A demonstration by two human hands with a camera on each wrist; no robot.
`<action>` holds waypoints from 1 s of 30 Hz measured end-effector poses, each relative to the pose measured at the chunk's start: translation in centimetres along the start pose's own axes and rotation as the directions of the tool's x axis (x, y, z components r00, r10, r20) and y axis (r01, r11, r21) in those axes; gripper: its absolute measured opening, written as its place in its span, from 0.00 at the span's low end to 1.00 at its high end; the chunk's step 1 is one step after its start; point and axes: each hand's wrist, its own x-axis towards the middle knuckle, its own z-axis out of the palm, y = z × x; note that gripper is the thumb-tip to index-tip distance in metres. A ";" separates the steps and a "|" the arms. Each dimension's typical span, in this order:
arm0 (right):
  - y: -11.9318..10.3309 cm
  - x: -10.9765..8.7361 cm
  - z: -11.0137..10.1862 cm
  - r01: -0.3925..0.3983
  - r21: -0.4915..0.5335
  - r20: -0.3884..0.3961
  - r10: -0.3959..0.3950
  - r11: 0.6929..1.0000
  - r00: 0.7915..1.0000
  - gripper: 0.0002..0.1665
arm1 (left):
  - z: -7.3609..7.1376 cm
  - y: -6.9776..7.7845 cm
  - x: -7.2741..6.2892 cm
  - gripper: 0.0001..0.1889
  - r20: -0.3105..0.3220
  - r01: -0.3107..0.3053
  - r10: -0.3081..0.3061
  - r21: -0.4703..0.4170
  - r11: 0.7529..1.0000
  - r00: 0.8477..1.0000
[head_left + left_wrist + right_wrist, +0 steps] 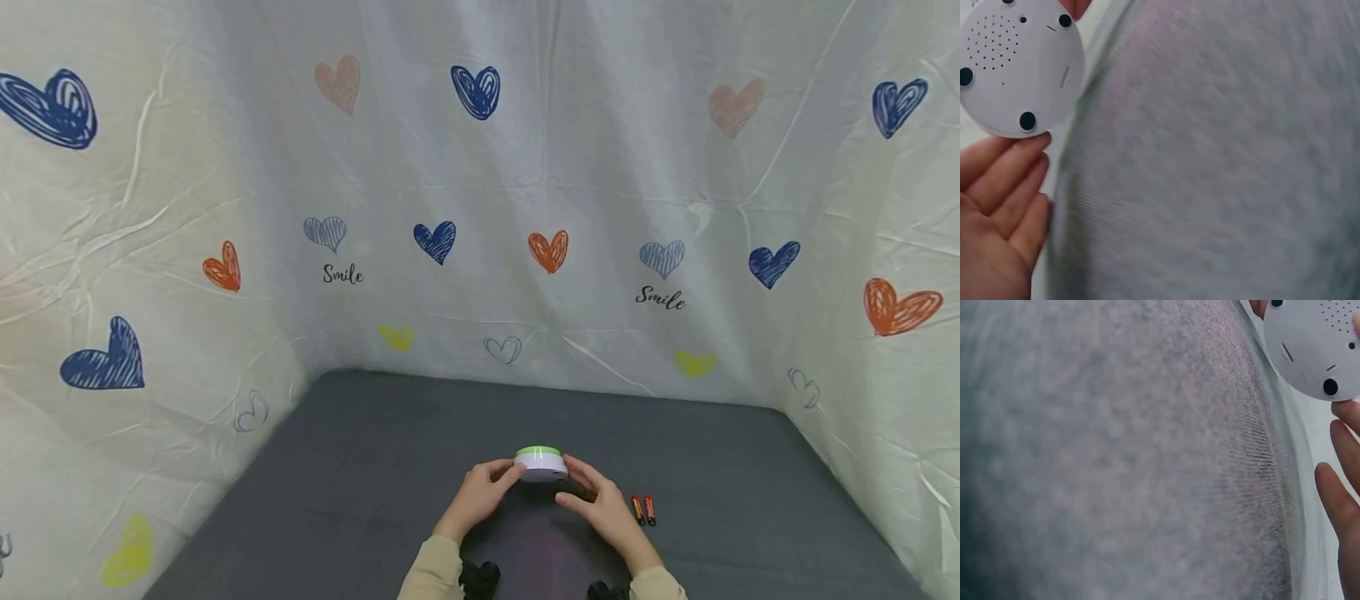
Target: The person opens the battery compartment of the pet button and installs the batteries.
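Note:
A round white device with a green top (542, 468) is held up over the dark grey surface, between both hands. My left hand (478, 498) pinches its left edge with thumb and fingers. The fingers of my right hand (609, 510) touch the right edge, fairly straight, while the thumb stands apart in front. The wrist views show the flat white underside (1041, 69), with black round feet, a patch of small holes and short slots. Two batteries (637, 509), orange and black, lie side by side just right of my right hand.
A dark grey cloth surface (420, 433) stretches under the hands. White curtains (480, 167) printed with hearts and "Smile" surround it at the back and both sides. Dark objects (480, 577) show beside the wrists at the bottom.

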 end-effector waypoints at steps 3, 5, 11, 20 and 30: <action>-0.1 -0.2 0.0 0.043 -0.078 0.001 -0.043 0.996 0.999 0.37 | -0.3 0.6 -0.1 0.30 -0.009 0.040 -0.040 0.007 0.999 0.999; -0.2 -0.4 0.0 0.070 -0.152 -0.004 -0.072 0.986 0.997 0.39 | -0.4 1.1 -0.2 0.30 -0.011 0.060 -0.059 0.012 0.998 0.998; -0.8 -0.6 0.3 0.143 -0.287 -0.040 -0.162 0.947 0.986 0.44 | -0.7 2.4 -0.4 0.32 -0.063 0.099 -0.096 0.048 0.994 0.993; -0.9 -0.3 0.8 0.174 -0.291 -0.078 -0.205 0.941 0.976 0.53 | -0.5 2.8 -0.8 0.32 0.064 0.049 -0.051 0.035 0.998 0.997; -0.5 0.0 1.0 0.070 -0.217 -0.115 -0.097 0.974 0.989 0.47 | 0.1 1.4 -0.8 0.45 0.142 -0.132 0.140 -0.063 0.989 0.980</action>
